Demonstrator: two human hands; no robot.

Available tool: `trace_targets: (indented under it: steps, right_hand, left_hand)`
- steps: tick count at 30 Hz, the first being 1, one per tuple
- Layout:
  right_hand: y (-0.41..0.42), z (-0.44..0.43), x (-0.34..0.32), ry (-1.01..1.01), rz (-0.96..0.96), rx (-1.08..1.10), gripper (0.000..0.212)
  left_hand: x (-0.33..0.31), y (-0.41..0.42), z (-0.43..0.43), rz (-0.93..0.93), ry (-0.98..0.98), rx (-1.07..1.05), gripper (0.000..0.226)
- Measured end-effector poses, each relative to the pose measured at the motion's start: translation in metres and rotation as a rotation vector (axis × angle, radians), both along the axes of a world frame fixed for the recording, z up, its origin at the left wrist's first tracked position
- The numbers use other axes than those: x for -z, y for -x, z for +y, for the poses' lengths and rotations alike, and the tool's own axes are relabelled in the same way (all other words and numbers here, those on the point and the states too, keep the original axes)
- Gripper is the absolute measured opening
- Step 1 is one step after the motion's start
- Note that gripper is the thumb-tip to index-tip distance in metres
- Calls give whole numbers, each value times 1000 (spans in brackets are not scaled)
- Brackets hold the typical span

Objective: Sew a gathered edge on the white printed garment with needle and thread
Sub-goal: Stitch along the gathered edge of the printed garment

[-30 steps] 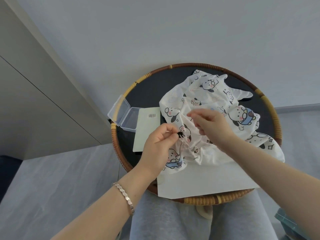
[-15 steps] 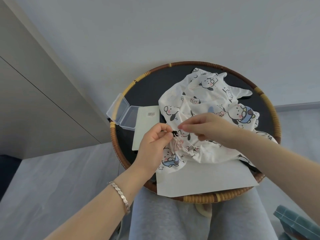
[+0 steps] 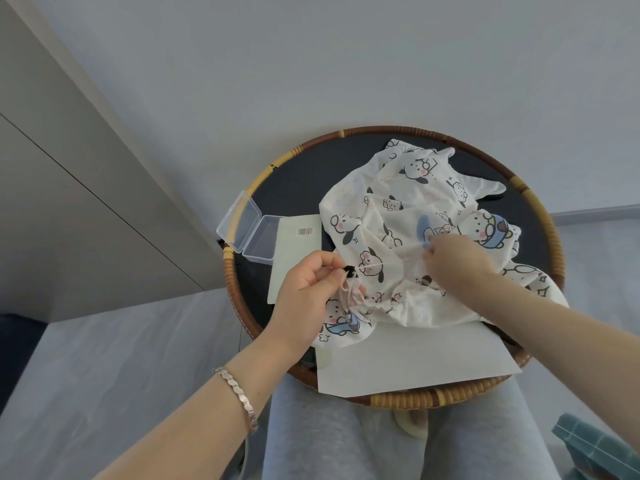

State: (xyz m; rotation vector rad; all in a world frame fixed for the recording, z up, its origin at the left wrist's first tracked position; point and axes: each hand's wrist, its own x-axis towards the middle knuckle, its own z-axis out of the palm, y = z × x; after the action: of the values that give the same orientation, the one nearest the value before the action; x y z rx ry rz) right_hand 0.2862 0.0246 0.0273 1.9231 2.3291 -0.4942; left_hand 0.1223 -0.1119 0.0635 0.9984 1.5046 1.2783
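The left hand (image 3: 311, 289) pinches the garment (image 3: 398, 209) with curled fingers; the right hand (image 3: 457, 261), apart to its right, pinches the thread (image 3: 375, 264) with fingertips together.

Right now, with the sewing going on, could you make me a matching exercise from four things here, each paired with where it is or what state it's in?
Things:
1. clear plastic box
2. white paper sheet
3. silver bracelet
4. pale thread

Places or states:
A. around the wrist of the left hand
B. stretched between the left hand and the right hand
C. lid open, at the left rim of the round woven-rimmed tray
D. partly under the white printed garment, at the tray's near edge

Pairs: 1-C, 2-D, 3-A, 4-B
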Motion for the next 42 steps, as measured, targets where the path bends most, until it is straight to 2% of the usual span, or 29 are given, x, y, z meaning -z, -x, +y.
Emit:
trace_targets:
  steps: [2, 4, 7, 9, 14, 21, 25, 29, 33, 36, 42]
  right_hand:
    - [-6, 3, 2, -117, -23, 28, 24]
    - [-3, 0, -7, -71, 177, -11, 22]
    - [12, -19, -35, 278, 677, -128, 14]
    - [21, -31, -49, 451, 812, -200, 11]
    - [30, -39, -55, 548, 831, -274, 8]
    - [22, -31, -42, 289, 632, -230, 17]
    - [18, -28, -33, 239, 607, -188, 24]
    - [15, -34, -33, 262, 645, -165, 17]
    - [11, -43, -41, 258, 714, -233, 30]
    - [10, -50, -47, 218, 716, -340, 31]
    - [10, -54, -48, 206, 729, -348, 35]
  left_hand:
    - [2, 2, 0, 15, 8, -19, 22]
    - [3, 2, 1, 17, 18, -31, 22]
    - [5, 1, 2, -2, 28, -30, 23]
    - [4, 0, 3, -12, 28, -20, 23]
    - [1, 1, 3, -20, 15, 0, 21]
    - [2, 1, 0, 13, 14, 29, 22]
    - [3, 0, 1, 19, 20, 24, 22]
    - [2, 1, 1, -2, 7, -20, 21]
    - [3, 4, 3, -57, 34, -59, 19]
    - [2, 4, 2, -88, 41, -50, 19]
    - [2, 3, 1, -98, 22, -40, 21]
